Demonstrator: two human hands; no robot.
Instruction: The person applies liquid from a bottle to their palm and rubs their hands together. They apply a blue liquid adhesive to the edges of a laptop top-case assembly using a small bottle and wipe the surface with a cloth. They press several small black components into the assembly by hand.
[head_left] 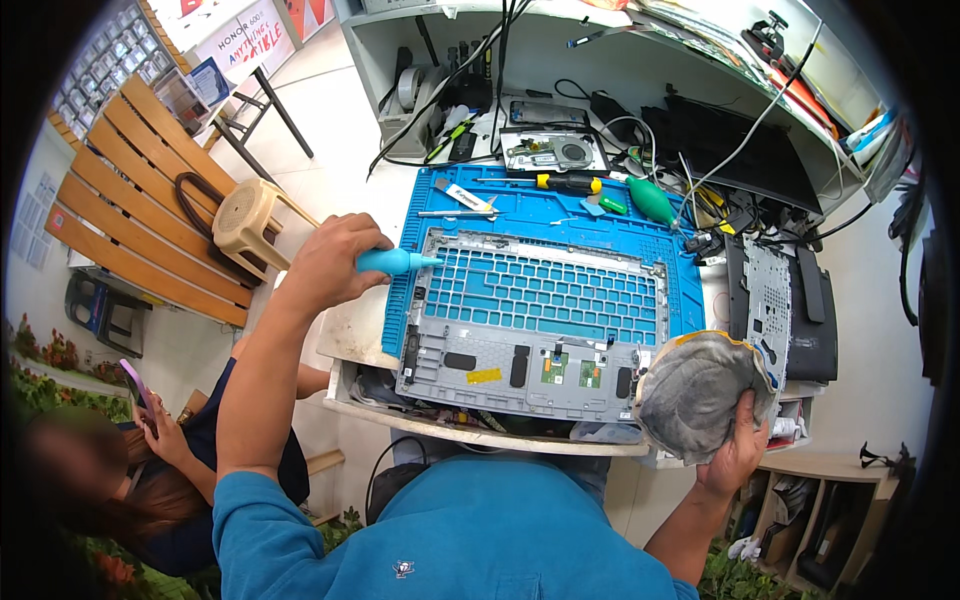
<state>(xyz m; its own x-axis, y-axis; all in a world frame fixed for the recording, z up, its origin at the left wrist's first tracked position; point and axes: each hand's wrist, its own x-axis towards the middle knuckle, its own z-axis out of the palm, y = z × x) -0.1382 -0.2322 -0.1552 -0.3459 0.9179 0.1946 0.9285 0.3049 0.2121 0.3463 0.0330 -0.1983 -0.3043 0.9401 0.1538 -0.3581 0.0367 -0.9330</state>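
the round grey cloth (695, 400) with a yellowish edge covers the lower right corner of the laptop frame (500, 340), so that corner cannot be seen, and it also hides most of the fingers of the person's right grip (738, 445). at the lower left, a second person holding a phone (138, 388) is partly lost in the dark rim of the view, and the small parts crowded at the back of the tabletop (358, 325) are hard to tell apart. under the front edge of the frame, an open drawer (500, 439) shows a clear plastic bag (605, 432) and some dark things, mostly covered. a wooden shelf unit (822, 466) at the right has papers and dark items in its compartments. the blue squeeze bottle (388, 261) is not see-through enough to show what it holds. the left grip (335, 258) is closed around this bottle, its narrow nozzle pointing right at the upper left part of the frame; whether the tip touches is unclear. the right grip is closed on the cloth's lower right edge. the frame lies on a blue mat (688, 300), below a yellow and black screwdriver (568, 184) and a green rubber bulb (652, 202).
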